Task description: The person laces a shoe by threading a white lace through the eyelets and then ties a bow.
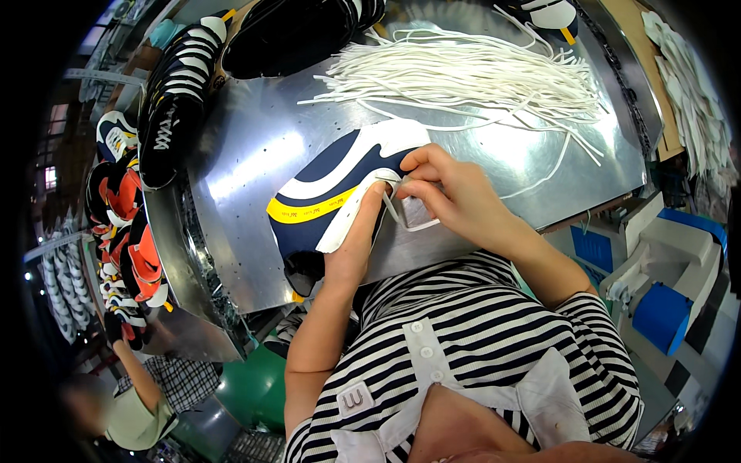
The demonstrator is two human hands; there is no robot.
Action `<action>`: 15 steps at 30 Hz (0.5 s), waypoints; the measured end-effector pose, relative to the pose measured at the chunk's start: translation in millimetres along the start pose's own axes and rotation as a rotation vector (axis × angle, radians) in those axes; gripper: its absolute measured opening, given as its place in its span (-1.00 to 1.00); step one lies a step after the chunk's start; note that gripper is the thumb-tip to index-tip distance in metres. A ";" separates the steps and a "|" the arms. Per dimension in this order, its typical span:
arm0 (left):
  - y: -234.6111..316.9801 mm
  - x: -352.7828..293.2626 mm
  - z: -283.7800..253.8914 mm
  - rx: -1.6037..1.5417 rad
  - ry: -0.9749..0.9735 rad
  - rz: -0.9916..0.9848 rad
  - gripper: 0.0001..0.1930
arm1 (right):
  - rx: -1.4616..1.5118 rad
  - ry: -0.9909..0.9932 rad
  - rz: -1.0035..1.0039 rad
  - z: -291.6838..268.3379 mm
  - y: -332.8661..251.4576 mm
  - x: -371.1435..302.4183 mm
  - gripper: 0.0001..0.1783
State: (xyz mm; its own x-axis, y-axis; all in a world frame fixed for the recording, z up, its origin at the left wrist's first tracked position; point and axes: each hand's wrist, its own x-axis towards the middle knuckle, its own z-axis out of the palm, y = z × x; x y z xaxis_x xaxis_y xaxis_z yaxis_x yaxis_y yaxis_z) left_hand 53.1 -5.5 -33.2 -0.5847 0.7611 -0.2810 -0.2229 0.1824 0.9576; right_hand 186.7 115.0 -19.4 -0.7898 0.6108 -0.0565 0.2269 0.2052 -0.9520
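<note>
A navy, white and yellow shoe upper [328,171] lies on the metal tabletop in front of me. My left hand [356,241] grips it along the white eyelet edge, its thumb up near the top eyelets and the other fingers hidden under the upper. At those eyelets my right hand [457,191] has thumb and fingertips pinched together on a white shoelace [417,228]. The lace makes a small loop between the two hands, and part of it is covered by my fingers.
A thick bundle of white laces [463,77] spreads over the far side of the metal table [239,255]. Black-and-white uppers [181,85] stack at the left rim. More laces hang at the far right. A co-worker [139,409] is at lower left, near orange-lined uppers [143,258].
</note>
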 end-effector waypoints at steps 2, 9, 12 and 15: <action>-1.0 -2.1 -1.9 0.025 0.006 0.016 -0.78 | -0.004 -0.006 0.007 1.7 -0.8 -0.2 -0.75; -9.7 -18.8 3.6 1.162 -0.013 0.805 -0.76 | -0.310 -0.046 0.093 1.4 -5.1 1.2 -0.67; -16.3 -22.8 -0.1 0.998 -0.127 0.604 -0.63 | -0.444 -0.149 0.033 19.0 -5.0 8.7 -0.62; -3.9 -16.9 6.5 0.726 -0.124 0.568 -0.69 | -0.437 -0.125 -0.071 22.4 -13.2 13.7 -0.65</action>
State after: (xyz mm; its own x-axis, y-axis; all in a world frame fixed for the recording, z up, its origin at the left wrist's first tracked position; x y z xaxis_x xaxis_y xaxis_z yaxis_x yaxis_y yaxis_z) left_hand 68.9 -15.0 -31.8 -0.3593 0.9091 0.2109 0.6387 0.0748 0.7658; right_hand 160.1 103.5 -14.3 -0.8688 0.4918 -0.0575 0.3676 0.5628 -0.7404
